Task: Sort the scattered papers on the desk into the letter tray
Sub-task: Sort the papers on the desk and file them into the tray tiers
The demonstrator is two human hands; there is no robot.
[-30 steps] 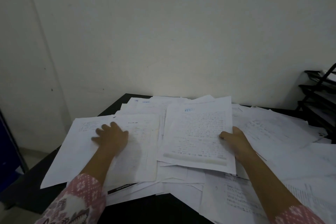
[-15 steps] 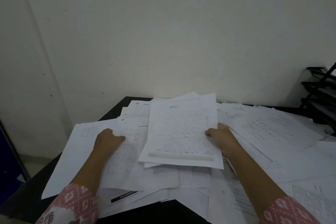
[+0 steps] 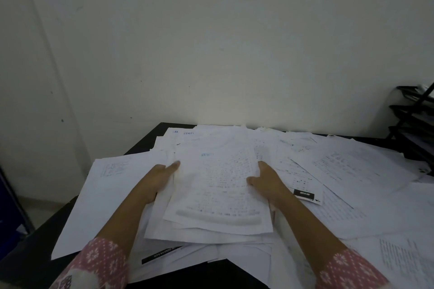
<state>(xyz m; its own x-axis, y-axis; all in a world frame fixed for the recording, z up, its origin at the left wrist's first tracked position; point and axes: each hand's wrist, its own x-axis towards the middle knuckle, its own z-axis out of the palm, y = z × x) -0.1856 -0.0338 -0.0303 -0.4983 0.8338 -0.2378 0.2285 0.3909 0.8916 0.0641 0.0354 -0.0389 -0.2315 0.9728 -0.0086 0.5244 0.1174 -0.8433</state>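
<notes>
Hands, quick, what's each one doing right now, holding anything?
Left hand: closed on the left edge of the paper stack.
Right hand: closed on the stack's right edge.

pale wall point(image 3: 211, 42) behind; blue object point(image 3: 9, 197) (cut off) at left.

White printed papers point(image 3: 347, 171) lie scattered and overlapping across the desk — a small stack point(image 3: 216, 185) centre-near; the black tiered letter tray point(image 3: 413, 122) stands far right.
</notes>
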